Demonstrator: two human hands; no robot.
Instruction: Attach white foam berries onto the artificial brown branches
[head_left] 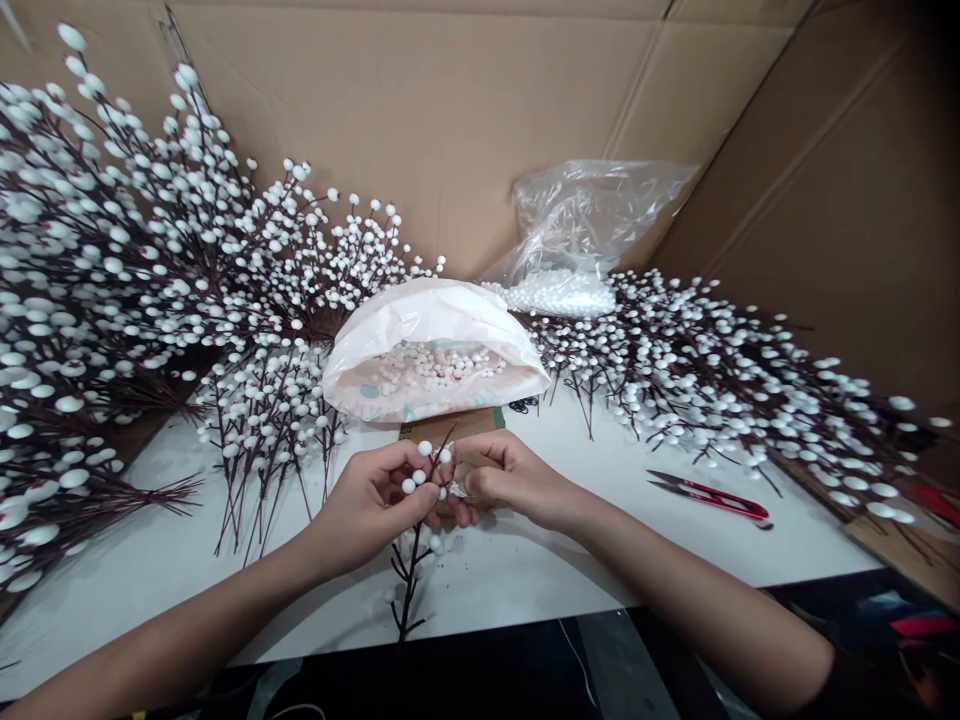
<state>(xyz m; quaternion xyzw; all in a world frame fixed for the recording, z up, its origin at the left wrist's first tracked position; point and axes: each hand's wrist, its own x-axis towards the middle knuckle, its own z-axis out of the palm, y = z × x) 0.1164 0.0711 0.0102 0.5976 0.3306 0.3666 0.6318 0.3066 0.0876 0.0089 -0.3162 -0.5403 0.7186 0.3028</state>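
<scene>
My left hand (375,500) is closed around a dark twig branch (411,570) that carries a few small white foam beads near its top. The branch's lower stem hangs down over the white table (525,570) toward the front edge. My right hand (510,480) is pinched against the branch tips, fingers touching those of the left hand. What its fingertips hold is too small to make out. Just beyond both hands sits an open white bag of loose beads (435,355).
Piles of bead-covered branches lie at the left (112,280) and at the right (712,370). A clear plastic bag of beads (577,250) stands at the back. Red thread snips (712,495) lie on the table to the right. Cardboard walls (450,120) enclose the table.
</scene>
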